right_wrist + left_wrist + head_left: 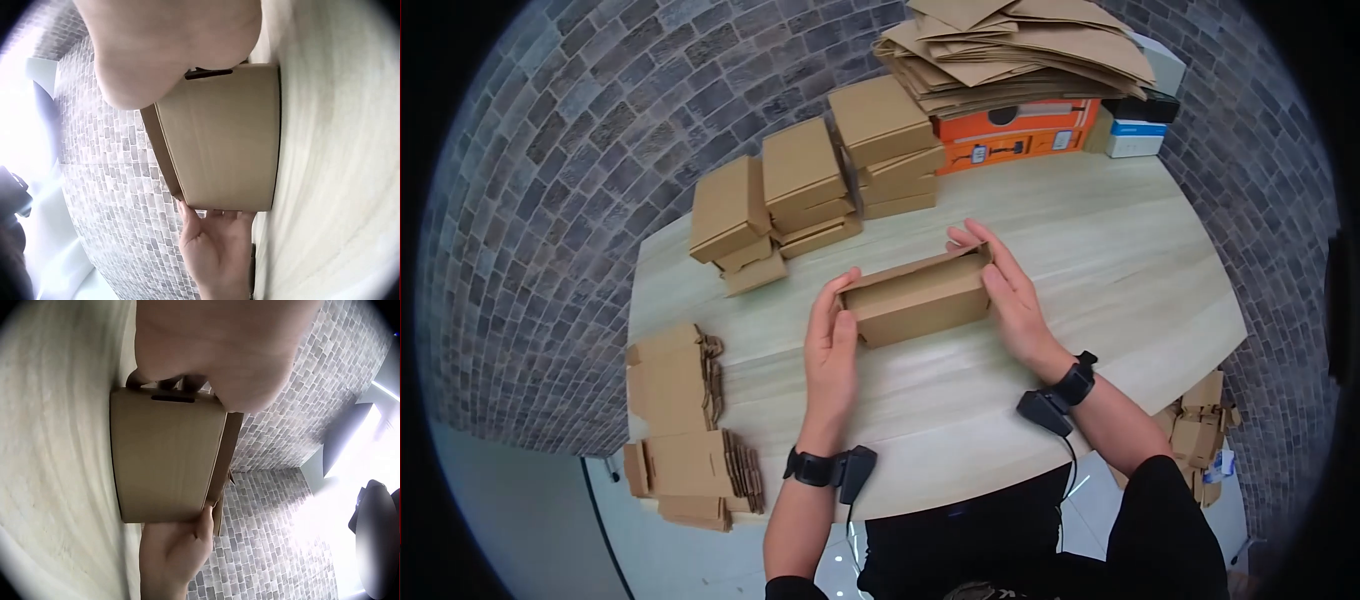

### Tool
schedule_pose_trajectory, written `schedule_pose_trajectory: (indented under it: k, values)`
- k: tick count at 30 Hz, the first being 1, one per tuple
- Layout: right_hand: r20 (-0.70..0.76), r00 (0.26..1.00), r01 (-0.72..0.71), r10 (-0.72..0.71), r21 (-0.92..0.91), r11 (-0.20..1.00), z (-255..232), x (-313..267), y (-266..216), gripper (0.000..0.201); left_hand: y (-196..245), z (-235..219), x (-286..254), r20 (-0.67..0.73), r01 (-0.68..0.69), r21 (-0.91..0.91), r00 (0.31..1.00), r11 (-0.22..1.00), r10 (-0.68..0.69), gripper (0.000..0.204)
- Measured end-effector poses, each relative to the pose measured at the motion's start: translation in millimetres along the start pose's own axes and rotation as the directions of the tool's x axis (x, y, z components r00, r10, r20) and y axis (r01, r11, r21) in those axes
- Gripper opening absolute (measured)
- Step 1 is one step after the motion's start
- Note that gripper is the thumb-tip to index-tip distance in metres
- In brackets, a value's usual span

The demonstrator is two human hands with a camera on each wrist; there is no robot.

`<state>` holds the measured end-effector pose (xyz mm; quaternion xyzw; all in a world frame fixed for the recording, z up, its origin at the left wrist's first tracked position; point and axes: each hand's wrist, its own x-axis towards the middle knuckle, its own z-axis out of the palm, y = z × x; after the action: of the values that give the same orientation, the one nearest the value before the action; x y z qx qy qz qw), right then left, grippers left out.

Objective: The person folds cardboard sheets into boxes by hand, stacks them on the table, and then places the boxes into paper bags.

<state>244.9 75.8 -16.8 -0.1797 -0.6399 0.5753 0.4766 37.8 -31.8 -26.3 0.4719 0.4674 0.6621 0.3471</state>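
Observation:
A brown cardboard box (pixel 925 318), long and narrow with its top open, sits over the middle of the table in the head view. My left hand (pixel 832 345) grips its left end, thumb at the near corner and fingers toward the far side. At the opposite end my right hand (pixel 1015 310) holds the box the same way, thumb at the rim. Both wrist views show the box's plain near side (pixel 165 462) standing close to the tabletop, with a dark slot (pixel 209 73) near one end. The fingers behind the ends are partly hidden.
Folded cardboard boxes (pixel 805 165) stand stacked along the table's back left. Flat cardboard sheets (pixel 1020 60) lie on an orange box (pixel 1020 135), beside small white and blue cartons (pixel 1137 140). Flattened cardboard (pixel 685 465) is piled at the left edge. More cardboard (pixel 1200 430) lies below at right.

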Motion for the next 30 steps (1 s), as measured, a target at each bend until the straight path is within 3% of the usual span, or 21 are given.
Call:
schedule_pose_trajectory:
  k: [7,10,12,15,22,24,30]
  values:
    - [0.042,0.999,-0.014,0.011,0.075,0.997,-12,2,6,0.042,-7,-9,2,0.038,0.01,0.023,0.999,1.0,-0.011,0.044]
    - [0.076,0.997,-0.032,0.027,0.07,0.997,-11,4,5,0.045,7,-6,2,0.044,0.03,0.144,0.998,0.989,-0.037,0.05]
    - [0.039,0.998,-0.043,0.043,-0.006,0.999,-3,2,-1,0.047,17,2,2,0.009,-0.016,0.282,1.0,0.959,0.014,0.051]
    - [-0.009,1.0,-0.03,0.03,0.021,0.999,3,-2,-7,0.049,30,9,1,0.031,-0.082,0.399,0.997,0.913,0.076,0.053]
    - [0.035,0.999,0.017,-0.015,-0.065,0.998,-4,-2,-7,0.052,35,15,0,0.036,-0.076,0.406,0.997,0.911,0.067,0.056]
    - [-0.01,0.998,-0.057,0.056,-0.108,0.993,-2,-3,-11,0.052,32,15,-2,0.054,-0.067,0.41,0.997,0.909,0.049,0.055]
    - [-0.072,0.997,-0.051,0.043,-0.111,0.993,2,-4,-6,0.053,31,12,-4,0.058,-0.067,0.433,0.997,0.899,0.046,0.052]
